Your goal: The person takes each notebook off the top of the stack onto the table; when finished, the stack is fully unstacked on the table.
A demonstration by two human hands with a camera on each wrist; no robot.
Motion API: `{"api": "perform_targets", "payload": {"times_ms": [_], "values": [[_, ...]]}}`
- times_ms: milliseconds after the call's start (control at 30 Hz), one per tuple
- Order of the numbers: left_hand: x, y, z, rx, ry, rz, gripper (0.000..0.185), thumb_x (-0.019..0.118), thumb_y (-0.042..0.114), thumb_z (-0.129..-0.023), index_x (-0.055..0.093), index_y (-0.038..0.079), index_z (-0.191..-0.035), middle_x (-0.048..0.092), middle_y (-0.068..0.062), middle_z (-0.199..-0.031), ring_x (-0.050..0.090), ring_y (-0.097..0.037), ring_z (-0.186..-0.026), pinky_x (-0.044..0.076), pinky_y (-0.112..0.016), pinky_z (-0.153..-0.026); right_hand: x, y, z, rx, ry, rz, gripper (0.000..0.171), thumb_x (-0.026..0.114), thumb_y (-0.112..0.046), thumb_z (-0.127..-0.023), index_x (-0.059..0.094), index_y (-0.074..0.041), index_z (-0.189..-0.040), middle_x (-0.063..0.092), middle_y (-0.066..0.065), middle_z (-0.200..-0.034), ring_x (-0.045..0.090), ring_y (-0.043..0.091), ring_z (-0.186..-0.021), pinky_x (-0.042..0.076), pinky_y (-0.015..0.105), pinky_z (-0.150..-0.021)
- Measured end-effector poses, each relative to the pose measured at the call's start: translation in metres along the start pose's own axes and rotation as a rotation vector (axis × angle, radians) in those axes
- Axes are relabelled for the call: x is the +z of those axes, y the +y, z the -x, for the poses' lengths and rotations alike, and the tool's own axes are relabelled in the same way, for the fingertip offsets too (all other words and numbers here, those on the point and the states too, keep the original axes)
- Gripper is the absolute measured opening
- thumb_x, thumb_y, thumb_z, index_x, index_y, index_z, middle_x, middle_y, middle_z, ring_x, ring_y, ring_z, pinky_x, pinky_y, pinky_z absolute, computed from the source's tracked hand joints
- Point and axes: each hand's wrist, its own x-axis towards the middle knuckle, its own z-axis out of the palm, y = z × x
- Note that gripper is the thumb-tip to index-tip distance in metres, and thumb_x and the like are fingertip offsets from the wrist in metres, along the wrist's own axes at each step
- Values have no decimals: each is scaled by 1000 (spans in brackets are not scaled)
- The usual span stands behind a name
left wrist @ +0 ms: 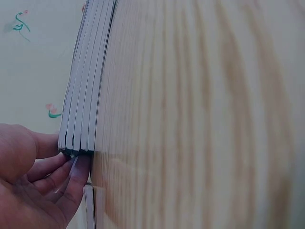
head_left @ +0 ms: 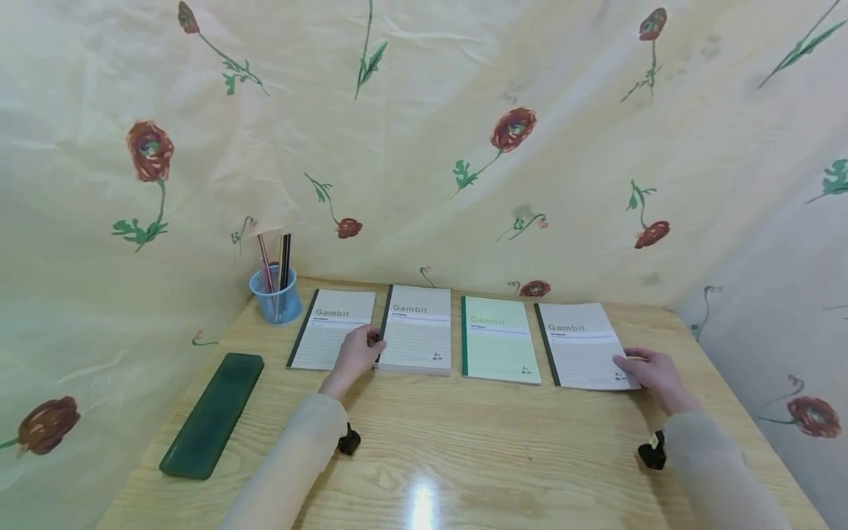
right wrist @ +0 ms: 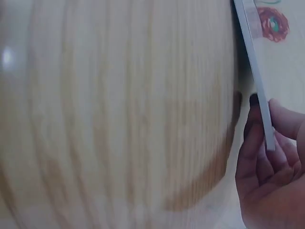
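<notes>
Head view is showing the right hand (head_left: 654,374), the nearer one, narrowly pinching the rightmost Gambit notebook (head_left: 583,350), lying at its 10 o'clock with long axis pointing toward 11, while the left hand (head_left: 358,356) is gripping the Gambit notebook stack (head_left: 416,335) at its 2 o'clock.

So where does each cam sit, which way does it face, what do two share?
Head: worn on the head, facing forward and down at the light wooden table; left hand, right hand and pale sleeves show.
Left wrist: on that wrist, facing the edges of a stack of white, black-spined paper notebooks; left hand shows, lower left.
Right wrist: on that wrist, facing the table and the edge of a white, black-spined paper notebook; right hand shows, lower right.
Shared, head and left wrist: the stack, the left hand.
</notes>
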Motion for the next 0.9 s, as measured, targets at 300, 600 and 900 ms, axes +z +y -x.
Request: {"api": "perform_targets", "payload": {"times_ms": [300, 600, 900], "values": [[2, -1, -1, -9, 1, -6, 24, 64, 6, -97, 64, -3, -119, 66, -12, -105, 62, -25, -96, 52, -41, -85, 10, -3, 7, -8, 108, 72, 65, 60, -36, -98, 47, 16, -135, 44, 37, -136, 46, 45, -116, 40, 55, -96], [0, 3, 0, -25, 4, -10, 24, 64, 7, -97, 64, -3, -119, 66, -12, -105, 62, -25, -95, 52, -40, -84, 19, -7, 10, -7, 185, 118, 54, 61, -29, -99, 53, 13, -131, 51, 34, -130, 50, 43, -110, 44, 53, -89], [1, 3, 0, -21, 6, -24, 24, 64, 7, -97, 64, -4, -119, 67, -13, -106, 62, -25, -95, 52, -41, -84, 20, -14, 14, 26, 221, 113, 49, 59, -24, -98, 52, 14, -128, 52, 34, -126, 50, 43, -109, 44, 53, -89]]}}
